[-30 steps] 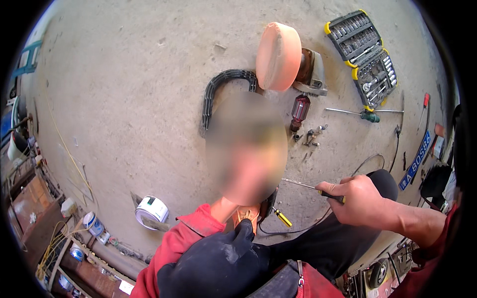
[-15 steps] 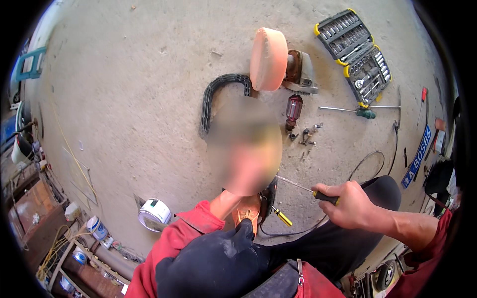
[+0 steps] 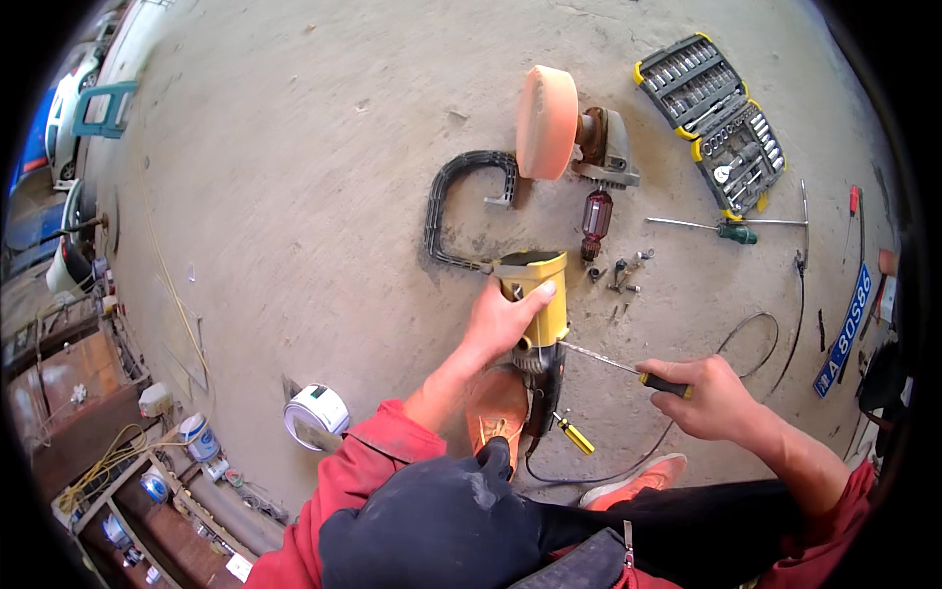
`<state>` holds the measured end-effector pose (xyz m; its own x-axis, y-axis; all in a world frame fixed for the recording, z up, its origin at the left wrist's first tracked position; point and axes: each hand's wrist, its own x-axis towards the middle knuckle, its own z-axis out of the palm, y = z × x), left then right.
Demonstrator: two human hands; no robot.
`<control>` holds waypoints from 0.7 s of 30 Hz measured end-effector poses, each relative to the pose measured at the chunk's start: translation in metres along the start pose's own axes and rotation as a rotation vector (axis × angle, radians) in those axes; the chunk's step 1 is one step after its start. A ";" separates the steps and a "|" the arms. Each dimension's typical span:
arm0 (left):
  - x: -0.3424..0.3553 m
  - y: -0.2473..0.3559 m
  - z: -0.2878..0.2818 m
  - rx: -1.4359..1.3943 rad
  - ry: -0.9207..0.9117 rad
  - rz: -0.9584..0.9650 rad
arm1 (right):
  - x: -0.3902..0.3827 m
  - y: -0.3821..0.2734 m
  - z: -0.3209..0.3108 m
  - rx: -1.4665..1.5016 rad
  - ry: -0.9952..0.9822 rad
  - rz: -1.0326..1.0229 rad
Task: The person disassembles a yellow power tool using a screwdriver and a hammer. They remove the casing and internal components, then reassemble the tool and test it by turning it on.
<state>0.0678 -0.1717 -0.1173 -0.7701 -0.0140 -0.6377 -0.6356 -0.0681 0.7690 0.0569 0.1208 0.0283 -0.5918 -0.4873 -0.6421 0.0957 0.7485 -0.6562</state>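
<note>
My left hand (image 3: 512, 316) grips the yellow motor housing (image 3: 549, 299) of a power tool, whose dark handle (image 3: 545, 393) rests beside my orange shoe (image 3: 489, 401). My right hand (image 3: 702, 393) is closed on a black-and-yellow screwdriver (image 3: 657, 381), its long shaft reaching the right side of the housing's lower part. A small yellow screwdriver (image 3: 579, 437) lies just right of the handle. Above the housing are a red wound armature (image 3: 597, 224), several small loose parts (image 3: 623, 273), a grey gear head (image 3: 610, 147) with a peach polishing pad (image 3: 545, 123), and a black C-shaped hose-like piece (image 3: 442, 206).
An open socket set (image 3: 711, 108) lies upper right, near a green-handled screwdriver (image 3: 736, 234). A blue plate (image 3: 844, 329) is at the right edge. A white can (image 3: 316, 417) stands lower left, near shelving (image 3: 128, 510) with cans and cords. A teal stool (image 3: 103, 108) stands upper left.
The blurred patch over my left hand and housing is gone. The view has shifted slightly, and my second shoe now shows at lower right. The screwdriver stays against the housing.
</note>
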 end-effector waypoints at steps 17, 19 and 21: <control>0.012 0.001 0.057 0.534 0.279 0.149 | -0.068 0.009 0.055 -0.314 0.344 -0.185; 0.014 -0.001 0.054 0.495 0.256 0.142 | -0.065 0.011 0.055 -0.357 0.330 -0.191; 0.017 -0.003 0.051 0.439 0.193 0.162 | -0.064 0.011 0.054 -0.389 0.327 -0.203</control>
<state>0.0532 -0.1213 -0.1283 -0.8630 -0.1763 -0.4734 -0.5036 0.3751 0.7783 0.1393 0.1359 0.0414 -0.7916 -0.5204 -0.3203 -0.3130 0.7955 -0.5189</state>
